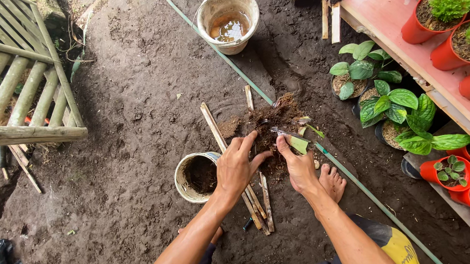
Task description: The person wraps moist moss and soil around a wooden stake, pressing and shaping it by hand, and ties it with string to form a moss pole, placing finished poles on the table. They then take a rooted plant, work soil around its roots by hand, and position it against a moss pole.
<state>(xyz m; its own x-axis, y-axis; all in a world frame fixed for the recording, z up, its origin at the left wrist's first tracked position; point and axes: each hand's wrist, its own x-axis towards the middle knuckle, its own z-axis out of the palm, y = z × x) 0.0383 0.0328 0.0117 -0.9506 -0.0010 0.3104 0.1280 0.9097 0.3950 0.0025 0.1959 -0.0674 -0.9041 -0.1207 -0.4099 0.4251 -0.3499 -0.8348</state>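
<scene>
At the far left, around nine o'clock from the hands, a bamboo bench (28,92) stands on the dark soil floor (129,78), well apart from the work. Nearer in, a dirt-caked pot (194,176) sits just beside the left hand (236,166), at its eight o'clock, mouth up and dark inside. The left hand lies palm down with fingers spread, its grip apart and clamped on nothing; the fingertips press into the near edge of a mound of fibrous potting mix (268,123), which lies at twelve to one o'clock from that hand. Under the wrist, several bamboo sticks (258,199) run with their long axis from eleven o'clock down to five o'clock, one long one reaching up past the mound's left side. Straight up at twelve o'clock, well apart, a pale bucket (227,20) holds brownish water. The right hand (298,163) is just beside the left, both touching the same mound, and it is the nearer one to a small leafy cutting (300,140): its grip is together on the green leaf and stem, thumb and fingers pinched around it, though how firmly I cannot tell. The cutting lies at twelve o'clock from that palm, its long axis running roughly ten to four. A green hose (362,187) crosses the floor diagonally behind the hands, passing the bare foot (331,181) at the right hand's four o'clock. Further right, dark-potted leafy plants (395,108) stand at two o'clock, and red pots (444,15) sit on a pink counter (387,12)
</scene>
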